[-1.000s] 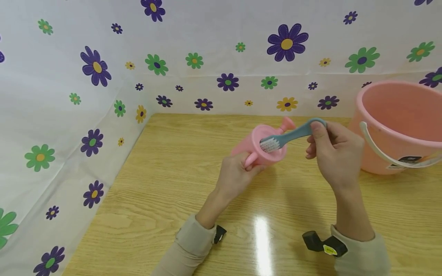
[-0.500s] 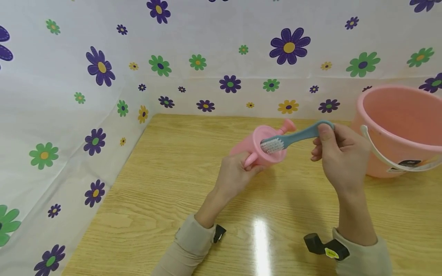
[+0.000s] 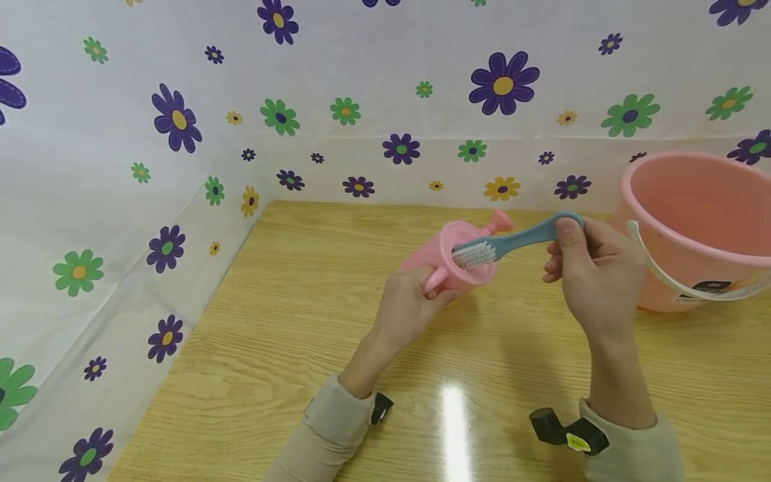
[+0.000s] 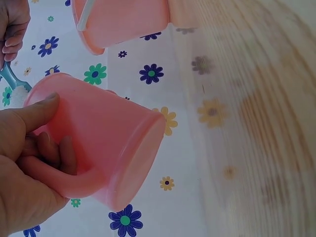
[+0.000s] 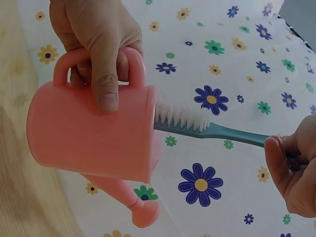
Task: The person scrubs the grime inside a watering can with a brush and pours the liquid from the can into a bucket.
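My left hand (image 3: 412,304) grips the handle of a small pink watering can (image 4: 98,133), with the thumb pressed on its side in the right wrist view. The can is tilted, its opening facing up and to the right, and its spout (image 5: 145,212) points away from the handle. My right hand (image 3: 602,274) pinches the end of a blue-grey brush (image 3: 530,234) between thumb and fingers. White bristles (image 5: 182,118) line the brush head, whose tip is just inside the can's opening. The rest of the head shows outside the rim.
A large pink bucket (image 3: 662,268) with a white handle (image 3: 662,271) stands on the wooden table (image 3: 271,335) at the right, close behind my right hand. A white flower-printed sheet (image 3: 361,67) hangs along the back and left of the table.
My right hand has shifted slightly right, drawing the brush a little way out of the can's opening. The last half second shows hardly any movement. My left hand keeps its grip.
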`<state>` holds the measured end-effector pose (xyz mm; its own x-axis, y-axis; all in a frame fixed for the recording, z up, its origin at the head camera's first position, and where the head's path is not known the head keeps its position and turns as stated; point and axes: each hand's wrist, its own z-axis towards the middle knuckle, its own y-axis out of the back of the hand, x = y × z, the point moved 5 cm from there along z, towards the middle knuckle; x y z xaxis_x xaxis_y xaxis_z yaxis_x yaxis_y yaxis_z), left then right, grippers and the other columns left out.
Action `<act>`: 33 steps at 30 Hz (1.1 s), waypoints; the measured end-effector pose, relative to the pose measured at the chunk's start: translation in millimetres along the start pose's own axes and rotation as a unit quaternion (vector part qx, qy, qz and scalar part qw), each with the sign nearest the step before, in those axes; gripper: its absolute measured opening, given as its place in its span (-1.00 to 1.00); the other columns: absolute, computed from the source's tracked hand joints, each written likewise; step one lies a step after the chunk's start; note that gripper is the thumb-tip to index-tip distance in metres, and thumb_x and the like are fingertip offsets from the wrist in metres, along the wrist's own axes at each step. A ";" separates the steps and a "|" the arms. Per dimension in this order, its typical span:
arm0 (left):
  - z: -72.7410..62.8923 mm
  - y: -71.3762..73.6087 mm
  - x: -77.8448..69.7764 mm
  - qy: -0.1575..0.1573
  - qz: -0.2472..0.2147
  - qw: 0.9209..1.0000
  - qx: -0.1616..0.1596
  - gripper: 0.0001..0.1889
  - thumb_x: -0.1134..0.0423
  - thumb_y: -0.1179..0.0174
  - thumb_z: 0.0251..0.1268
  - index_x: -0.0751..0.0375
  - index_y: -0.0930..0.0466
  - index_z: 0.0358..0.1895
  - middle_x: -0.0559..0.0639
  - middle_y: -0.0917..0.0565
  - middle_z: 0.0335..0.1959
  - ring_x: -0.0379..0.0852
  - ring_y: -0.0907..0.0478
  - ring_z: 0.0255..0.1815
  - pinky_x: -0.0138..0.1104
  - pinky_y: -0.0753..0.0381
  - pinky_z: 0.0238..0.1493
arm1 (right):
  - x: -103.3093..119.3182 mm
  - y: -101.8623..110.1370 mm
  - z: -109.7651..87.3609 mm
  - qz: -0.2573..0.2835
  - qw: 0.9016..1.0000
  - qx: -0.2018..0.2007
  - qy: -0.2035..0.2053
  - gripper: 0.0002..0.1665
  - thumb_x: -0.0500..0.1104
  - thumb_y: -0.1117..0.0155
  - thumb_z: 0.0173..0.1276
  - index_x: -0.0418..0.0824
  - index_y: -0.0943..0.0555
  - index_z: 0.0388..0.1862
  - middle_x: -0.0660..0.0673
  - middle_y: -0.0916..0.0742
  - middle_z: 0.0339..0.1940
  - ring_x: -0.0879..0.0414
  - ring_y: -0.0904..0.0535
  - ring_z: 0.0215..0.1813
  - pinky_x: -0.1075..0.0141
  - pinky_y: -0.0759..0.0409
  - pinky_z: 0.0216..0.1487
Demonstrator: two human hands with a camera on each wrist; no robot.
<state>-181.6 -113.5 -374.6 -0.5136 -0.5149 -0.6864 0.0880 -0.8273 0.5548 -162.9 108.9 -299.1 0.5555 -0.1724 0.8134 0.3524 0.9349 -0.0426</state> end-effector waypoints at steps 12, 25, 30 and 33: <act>-1.0 -1.9 -1.1 -0.007 -0.010 1.000 0.008 -0.59 0.35 -0.49 0.05 0.18 -0.37 -0.66 -0.11 -0.40 -0.71 -0.28 -0.26 -0.63 -0.53 -0.25 -0.56 | -2.1 6.9 1.3 0.047 0.999 -0.006 -0.023 -0.79 -0.31 -0.30 0.38 -0.46 -0.65 -0.41 -0.07 -0.63 -0.67 0.23 -0.52 -0.73 0.46 -0.53 -0.67; 0.9 1.3 -4.7 -0.015 -0.003 1.000 0.009 -0.60 0.34 -0.48 0.07 0.18 -0.37 -0.65 -0.12 -0.39 -0.72 -0.31 -0.23 -0.65 -0.53 -0.22 -0.58 | -3.5 11.8 6.3 0.038 0.999 0.008 -0.031 -0.77 -0.26 -0.29 0.40 -0.45 -0.66 -0.35 -0.11 -0.62 -0.61 0.20 -0.54 -0.69 0.46 -0.57 -0.59; 0.7 2.4 -6.6 -0.023 -0.001 1.000 0.013 -0.54 0.33 -0.49 0.06 0.15 -0.30 -0.67 -0.16 -0.32 -0.72 -0.32 -0.20 -0.65 -0.53 -0.19 -0.58 | -4.1 13.8 7.4 0.064 0.997 0.006 -0.030 -0.76 -0.27 -0.29 0.39 -0.48 -0.66 -0.34 -0.12 -0.63 -0.61 0.19 -0.54 -0.70 0.45 -0.56 -0.61; 0.3 2.5 -6.9 -0.025 0.000 1.000 0.015 -0.52 0.33 -0.50 0.04 0.14 -0.27 -0.68 -0.16 -0.29 -0.72 -0.33 -0.19 -0.65 -0.53 -0.18 -0.58 | -4.4 14.6 7.3 0.073 0.997 0.007 -0.027 -0.76 -0.28 -0.29 0.39 -0.50 -0.65 -0.34 -0.12 -0.63 -0.62 0.20 -0.54 -0.70 0.46 -0.56 -0.61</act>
<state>-178.1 -111.9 -368.3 -0.5564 -0.5022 -0.6619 0.0631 -0.8199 0.5690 -165.7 125.5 -299.0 0.5588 -0.0184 0.8291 0.2604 0.9531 -0.1543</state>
